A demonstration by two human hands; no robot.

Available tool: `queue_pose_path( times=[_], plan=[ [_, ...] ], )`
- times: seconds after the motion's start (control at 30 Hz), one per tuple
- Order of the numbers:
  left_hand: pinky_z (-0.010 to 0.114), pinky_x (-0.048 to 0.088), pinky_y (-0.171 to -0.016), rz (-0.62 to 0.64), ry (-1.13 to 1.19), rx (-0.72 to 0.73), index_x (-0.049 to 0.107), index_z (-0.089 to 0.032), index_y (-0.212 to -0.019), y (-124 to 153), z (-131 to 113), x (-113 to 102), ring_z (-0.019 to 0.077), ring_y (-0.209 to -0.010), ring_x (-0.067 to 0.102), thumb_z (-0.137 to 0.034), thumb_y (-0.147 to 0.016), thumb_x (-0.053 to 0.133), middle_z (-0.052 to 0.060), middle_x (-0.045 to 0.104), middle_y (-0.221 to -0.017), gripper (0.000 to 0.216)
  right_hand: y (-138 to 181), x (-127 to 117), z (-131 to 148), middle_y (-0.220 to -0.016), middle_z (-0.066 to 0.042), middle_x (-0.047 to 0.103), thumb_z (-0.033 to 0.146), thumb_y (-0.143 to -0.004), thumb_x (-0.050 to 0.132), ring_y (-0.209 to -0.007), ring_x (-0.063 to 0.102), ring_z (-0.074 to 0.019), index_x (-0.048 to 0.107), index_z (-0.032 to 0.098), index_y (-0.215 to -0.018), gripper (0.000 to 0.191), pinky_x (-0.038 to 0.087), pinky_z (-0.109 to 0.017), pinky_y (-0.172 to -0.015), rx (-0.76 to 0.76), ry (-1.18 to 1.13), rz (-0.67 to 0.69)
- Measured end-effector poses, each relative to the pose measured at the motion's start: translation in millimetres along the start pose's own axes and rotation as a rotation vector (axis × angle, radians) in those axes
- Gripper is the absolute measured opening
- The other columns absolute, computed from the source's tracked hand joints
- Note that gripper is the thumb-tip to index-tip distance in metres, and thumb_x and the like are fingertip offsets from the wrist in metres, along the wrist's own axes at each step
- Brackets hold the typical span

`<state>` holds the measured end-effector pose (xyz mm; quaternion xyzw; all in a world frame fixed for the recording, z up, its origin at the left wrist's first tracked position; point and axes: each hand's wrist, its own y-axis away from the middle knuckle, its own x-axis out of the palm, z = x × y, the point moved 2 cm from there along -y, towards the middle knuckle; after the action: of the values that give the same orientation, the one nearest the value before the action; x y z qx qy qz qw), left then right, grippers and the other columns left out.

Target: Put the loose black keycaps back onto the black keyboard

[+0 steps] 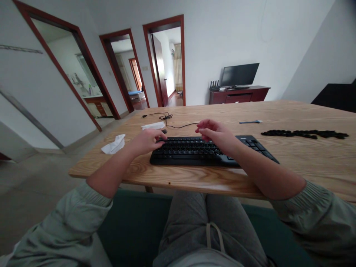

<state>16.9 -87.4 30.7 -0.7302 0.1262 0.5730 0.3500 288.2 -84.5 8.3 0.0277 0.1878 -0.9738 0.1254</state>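
A black keyboard (pixel 194 152) lies on the wooden table (pixel 278 155) in front of me. My left hand (pixel 147 141) rests at the keyboard's top left corner, fingers curled and pinched against its edge; what they hold is hidden. My right hand (pixel 215 134) hovers over the middle keys with fingers curled and pressed together, nothing visible in them. The keyboard's black cable (pixel 178 125) runs away across the table to a tangle near the far left edge.
Two crumpled white tissues (pixel 114 144) (pixel 152 126) lie left of the keyboard. A row of black keycaps (pixel 303 133) stretches along the right. A small blue tool (pixel 250 121) lies behind. Doorways, a TV stand and a monitor stand beyond the table.
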Motion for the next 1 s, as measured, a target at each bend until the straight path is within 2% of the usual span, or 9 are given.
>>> queue_pose_path(
  times=[0.17, 0.3, 0.5, 0.7, 1.0],
  plan=[
    [0.028, 0.049, -0.082, 0.127, -0.032, 0.059, 0.075, -0.024, -0.093, 2.0, 23.1, 14.6, 0.0165, -0.085, 0.066, -0.027, -0.080, 0.062, 0.002, 0.074, -0.095, 0.018, 3.8, -32.4, -2.9, -0.081, -0.002, 0.065, 0.034, -0.076, 0.068, -0.057, 0.048, -0.0093, 0.062, 0.019, -0.089, 0.021, 0.038, -0.025, -0.052, -0.009, 0.142, -0.107],
    [0.030, 0.048, -0.084, 0.135, -0.023, 0.071, 0.076, -0.026, -0.093, 1.2, 28.5, 22.8, 0.0183, -0.088, 0.066, -0.024, -0.080, 0.063, 0.002, 0.075, -0.095, 0.018, 7.7, -63.1, -7.2, -0.080, -0.003, 0.065, 0.033, -0.077, 0.066, -0.058, 0.048, -0.0097, 0.063, 0.019, -0.089, 0.019, 0.037, -0.024, -0.050, -0.026, 0.219, -0.195],
    [0.033, 0.048, -0.086, 0.169, -0.054, 0.097, 0.077, -0.024, -0.090, -0.1, 29.6, 22.0, 0.0201, -0.088, 0.066, -0.021, -0.080, 0.063, 0.004, 0.075, -0.093, 0.017, 14.3, -98.7, -11.6, -0.078, -0.004, 0.064, 0.032, -0.073, 0.068, -0.054, 0.045, -0.0098, 0.064, 0.019, -0.083, 0.017, 0.035, -0.025, -0.047, -0.007, 0.222, -0.324],
    [0.034, 0.048, -0.087, 0.193, -0.097, 0.167, 0.076, -0.022, -0.092, -2.3, 28.4, 22.7, 0.0210, -0.091, 0.066, -0.020, -0.084, 0.058, 0.006, 0.075, -0.097, 0.020, 19.6, -112.3, -13.4, -0.077, -0.005, 0.064, 0.032, -0.070, 0.069, -0.054, 0.045, -0.0094, 0.064, 0.018, -0.082, 0.019, 0.034, -0.024, -0.046, 0.015, 0.251, -0.369],
    [0.033, 0.049, -0.085, 0.114, -0.187, 0.074, 0.075, -0.019, -0.089, 2.6, 14.9, 22.2, 0.0208, -0.088, 0.065, -0.023, -0.083, 0.057, 0.007, 0.073, -0.090, 0.019, 19.1, -114.5, -15.5, -0.075, -0.005, 0.064, 0.034, -0.071, 0.069, -0.054, 0.045, -0.0099, 0.065, 0.018, -0.082, 0.020, 0.036, -0.024, -0.045, 0.001, 0.300, -0.356]
  ],
)
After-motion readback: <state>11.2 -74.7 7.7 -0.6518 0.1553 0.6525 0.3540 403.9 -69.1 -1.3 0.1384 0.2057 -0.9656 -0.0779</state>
